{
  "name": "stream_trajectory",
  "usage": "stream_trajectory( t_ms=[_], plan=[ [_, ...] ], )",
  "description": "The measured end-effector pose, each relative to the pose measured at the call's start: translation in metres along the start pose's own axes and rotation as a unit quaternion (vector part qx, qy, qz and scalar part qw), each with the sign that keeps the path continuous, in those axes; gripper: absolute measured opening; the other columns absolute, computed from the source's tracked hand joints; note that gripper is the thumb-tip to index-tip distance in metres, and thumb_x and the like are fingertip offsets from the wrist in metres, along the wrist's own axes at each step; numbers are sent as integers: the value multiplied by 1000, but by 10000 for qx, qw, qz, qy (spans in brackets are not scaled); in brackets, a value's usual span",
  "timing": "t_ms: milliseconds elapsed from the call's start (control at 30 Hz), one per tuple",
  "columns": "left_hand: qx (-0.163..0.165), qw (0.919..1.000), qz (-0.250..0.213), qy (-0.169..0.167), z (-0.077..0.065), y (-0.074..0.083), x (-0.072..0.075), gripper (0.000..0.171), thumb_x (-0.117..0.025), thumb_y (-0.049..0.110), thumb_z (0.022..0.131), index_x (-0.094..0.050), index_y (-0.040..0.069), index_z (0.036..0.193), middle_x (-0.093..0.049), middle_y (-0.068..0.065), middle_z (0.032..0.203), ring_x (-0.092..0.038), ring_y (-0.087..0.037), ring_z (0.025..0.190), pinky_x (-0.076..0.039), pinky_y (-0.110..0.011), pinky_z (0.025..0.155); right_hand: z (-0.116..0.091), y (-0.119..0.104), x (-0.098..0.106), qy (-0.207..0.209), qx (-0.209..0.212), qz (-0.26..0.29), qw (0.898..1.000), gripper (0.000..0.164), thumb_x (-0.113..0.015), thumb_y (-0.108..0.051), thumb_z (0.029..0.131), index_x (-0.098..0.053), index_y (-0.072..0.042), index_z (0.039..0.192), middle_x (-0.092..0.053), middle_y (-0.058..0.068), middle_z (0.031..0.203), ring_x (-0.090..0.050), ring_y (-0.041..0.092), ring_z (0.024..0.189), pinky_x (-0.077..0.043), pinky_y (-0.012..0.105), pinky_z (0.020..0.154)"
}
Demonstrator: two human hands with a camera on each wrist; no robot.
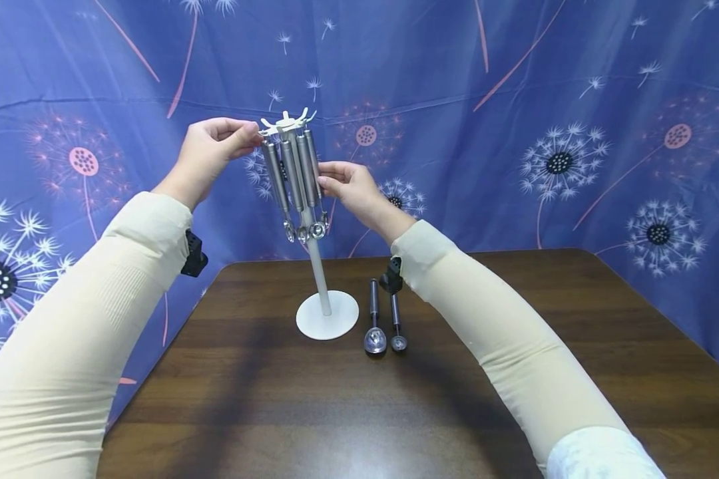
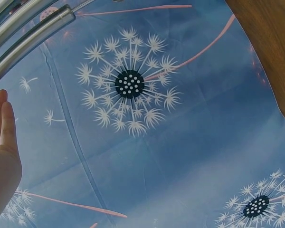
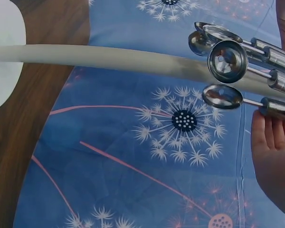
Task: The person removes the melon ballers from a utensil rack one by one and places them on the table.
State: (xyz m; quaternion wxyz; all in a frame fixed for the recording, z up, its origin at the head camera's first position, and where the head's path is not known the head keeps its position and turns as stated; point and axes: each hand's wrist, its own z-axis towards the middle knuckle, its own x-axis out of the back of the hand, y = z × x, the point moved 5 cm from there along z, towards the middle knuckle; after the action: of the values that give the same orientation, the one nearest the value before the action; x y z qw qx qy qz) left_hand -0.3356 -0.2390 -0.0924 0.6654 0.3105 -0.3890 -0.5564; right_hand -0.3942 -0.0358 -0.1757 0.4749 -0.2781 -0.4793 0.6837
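Note:
A white stand (image 1: 316,266) with a ring of hooks on top stands on the table, with several steel melon ballers (image 1: 287,176) hanging bowl-down from it. My left hand (image 1: 218,146) is raised to the left of the hooks, and its thumb and forefinger pinch a hook end. On the other side, my right hand (image 1: 356,189) pinches the handle of one hanging melon baller (image 3: 274,108), fingertips low on the handle just above the bowl. In the left wrist view, my left fingers (image 2: 7,123) show beside steel handles (image 2: 35,40); their tips are partly cut off.
To the right of the stand's round base (image 1: 327,326), a larger scoop (image 1: 374,339) and a smaller one (image 1: 398,342) lie side by side on the brown wooden table (image 1: 311,412). Behind it hangs a blue dandelion-patterned cloth (image 1: 443,153).

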Motion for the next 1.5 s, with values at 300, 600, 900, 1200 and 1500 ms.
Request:
stream_trajectory(
  t_ms=[300, 600, 900, 1200, 1500],
  plan=[
    [13, 9999, -95, 43, 0, 1, -1, 27, -73, 19, 88, -67, 0, 105, -73, 3, 83, -69, -8, 83, -54, -21, 89, -5, -10, 9, 343, 196, -201, 9990, 31, -63, -6, 93, -61, 2, 123, -66, 16, 116, -63, 8, 85, -55, 24, 80],
    [12, 9997, -233, 55, -2, 2, 1, 17, -74, 19, 87, -70, 6, 97, -73, 2, 84, -69, -9, 84, -54, -21, 90, -12, -20, 12, 407, 264, -6, 9988, 31, -63, -4, 93, -60, 4, 123, -65, 4, 99, -61, 9, 82, -54, 23, 77],
    [24, 9998, -143, 112, -3, 2, 1, 25, -72, 20, 88, -67, 1, 104, -72, 2, 84, -69, -8, 84, -54, -20, 89, -18, -19, 19, 520, 181, -47, 9985, 31, -65, -6, 92, -60, 4, 121, -66, 9, 103, -63, 10, 83, -56, 26, 81],
    [28, 9996, -227, 158, -4, 1, -1, 29, -73, 19, 87, -66, -2, 106, -72, 3, 85, -68, -9, 85, -54, -22, 91, -24, -7, 35, 707, -217, -129, 9972, 33, -67, -7, 91, -60, 3, 122, -66, 7, 100, -63, 10, 80, -57, 26, 82],
    [191, 9985, 470, 197, -5, 4, -4, 23, -71, 26, 89, -65, 10, 105, -69, 7, 89, -66, -7, 91, -47, -33, 105, -30, 10, 50, 876, -515, -89, 9948, 34, -66, -5, 91, -60, 5, 122, -65, 4, 96, -64, 9, 76, -57, 24, 78]
  ],
)
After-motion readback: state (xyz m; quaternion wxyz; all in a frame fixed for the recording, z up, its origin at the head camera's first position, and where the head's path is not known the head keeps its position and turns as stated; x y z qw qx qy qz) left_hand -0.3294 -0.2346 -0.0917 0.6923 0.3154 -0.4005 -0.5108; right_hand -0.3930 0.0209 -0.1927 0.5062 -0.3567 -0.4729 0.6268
